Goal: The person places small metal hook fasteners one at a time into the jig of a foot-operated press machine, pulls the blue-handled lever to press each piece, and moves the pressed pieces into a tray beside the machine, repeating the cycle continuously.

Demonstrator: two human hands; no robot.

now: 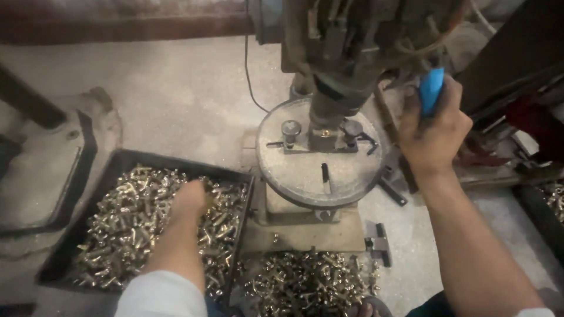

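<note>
Two hands work apart: the left hand (pixel 189 198) digs, fingers hidden, into brass fittings (pixel 126 226) heaped in a dark tray (pixel 111 161), so its grip cannot be told, while the right hand (pixel 433 132) is clenched round the blue lever handle (pixel 430 89). Pulling it early could bring the press head (pixel 338 88) down on fingers loading the round fixture plate (pixel 320 170).

Your left hand (pixel 189 198) blurs, fingertips buried in the tray (pixel 111 161) — the pile (pixel 305 285) below the round table (pixel 320 170) gets cropped.
</note>
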